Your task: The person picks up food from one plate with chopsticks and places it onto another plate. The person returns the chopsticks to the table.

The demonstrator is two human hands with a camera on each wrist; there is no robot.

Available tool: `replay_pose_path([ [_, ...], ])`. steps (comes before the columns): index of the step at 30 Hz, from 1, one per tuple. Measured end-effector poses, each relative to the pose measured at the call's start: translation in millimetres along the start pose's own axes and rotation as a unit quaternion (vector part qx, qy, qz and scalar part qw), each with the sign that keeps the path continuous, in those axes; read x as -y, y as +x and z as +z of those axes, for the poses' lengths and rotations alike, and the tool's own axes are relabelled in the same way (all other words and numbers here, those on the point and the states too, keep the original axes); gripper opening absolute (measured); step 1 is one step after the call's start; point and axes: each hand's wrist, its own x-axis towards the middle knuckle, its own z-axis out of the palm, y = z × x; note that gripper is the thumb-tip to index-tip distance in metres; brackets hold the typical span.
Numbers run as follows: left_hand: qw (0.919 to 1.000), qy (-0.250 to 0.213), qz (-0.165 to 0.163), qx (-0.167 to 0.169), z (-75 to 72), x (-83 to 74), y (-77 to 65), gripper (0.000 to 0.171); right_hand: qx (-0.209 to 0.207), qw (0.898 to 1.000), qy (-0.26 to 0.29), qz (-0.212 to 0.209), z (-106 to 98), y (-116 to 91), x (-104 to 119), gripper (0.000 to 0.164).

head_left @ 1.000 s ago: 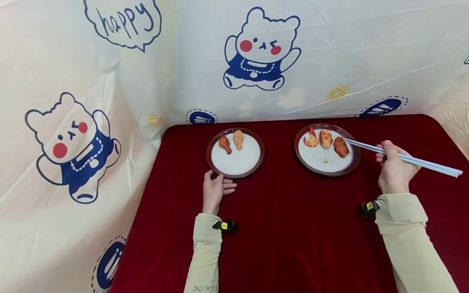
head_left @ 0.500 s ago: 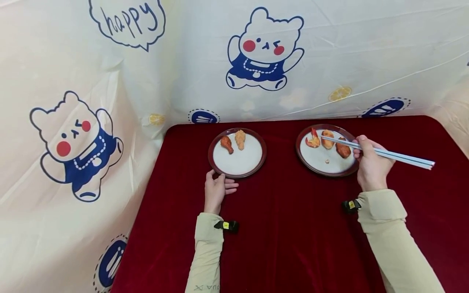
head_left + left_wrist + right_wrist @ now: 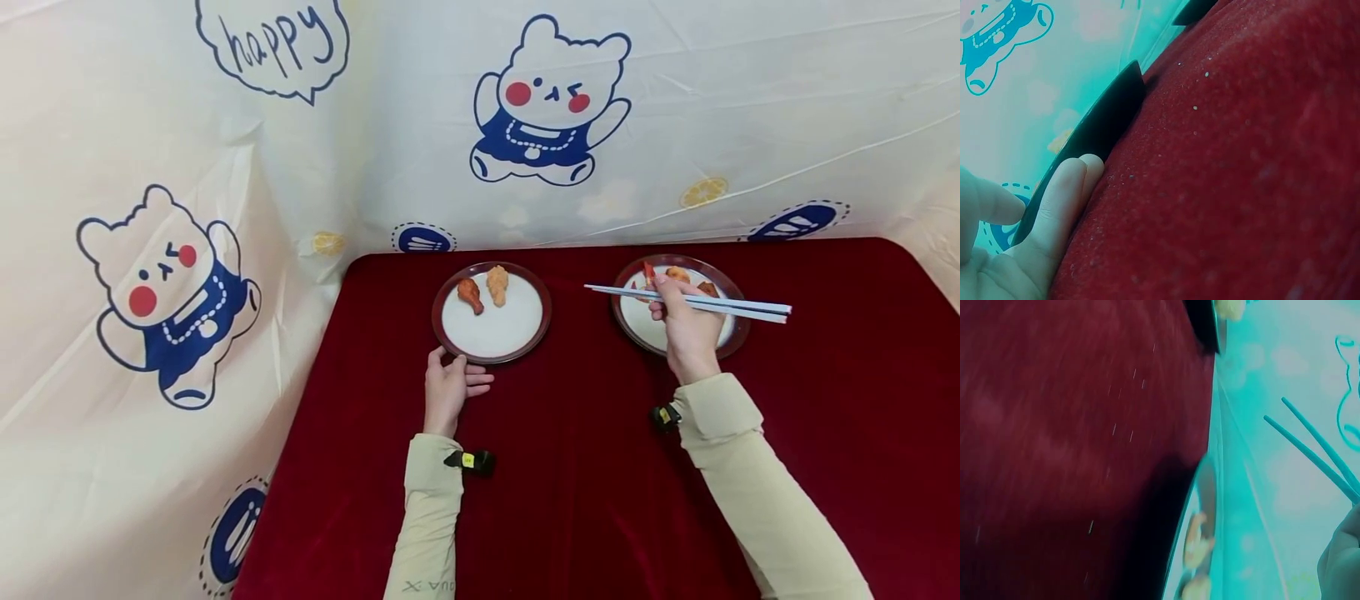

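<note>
In the head view, my right hand [image 3: 690,337] grips a pair of pale blue chopsticks [image 3: 750,309] over the right plate [image 3: 624,321]. Their tips point left past its rim; in the right wrist view the chopsticks [image 3: 1310,447] stand slightly apart with nothing between them. A red-tailed shrimp [image 3: 648,272], a golden piece [image 3: 678,273] and a browned piece [image 3: 707,288] on that plate are partly hidden by the hand. My left hand [image 3: 448,387] touches the near rim of the left plate [image 3: 495,337], fingers extended. That plate bears a brown drumstick [image 3: 470,294] and a pale breaded drumstick [image 3: 497,284].
A dark red cloth [image 3: 570,467] covers the table under both plates. Behind it and along the left hangs a white curtain [image 3: 405,125] printed with cartoon bears. Small pale specks lie on the cloth in the left wrist view.
My right hand has swung left with the chopsticks, from the right plate's right side to above the plate. My left hand has stayed at its rim. The head view has shifted slightly.
</note>
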Motion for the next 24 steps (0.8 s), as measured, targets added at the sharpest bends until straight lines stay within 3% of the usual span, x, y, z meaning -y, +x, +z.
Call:
replay_pose_path([
  [7,1.0,-0.001,-0.004,0.006,0.1,0.0,0.0,0.056,0.044,0.998,-0.051,0.014,32,-14,-13,0.01],
  [15,1.0,-0.002,-0.003,0.007,0.7,-1.4,1.3,0.056,0.076,0.984,-0.161,0.017,66,-25,-37,0.033],
  [24,0.9999,-0.007,-0.008,0.011,-1.7,-2.0,1.1,0.054,0.104,0.974,-0.204,0.006,94,-31,-58,0.03],
])
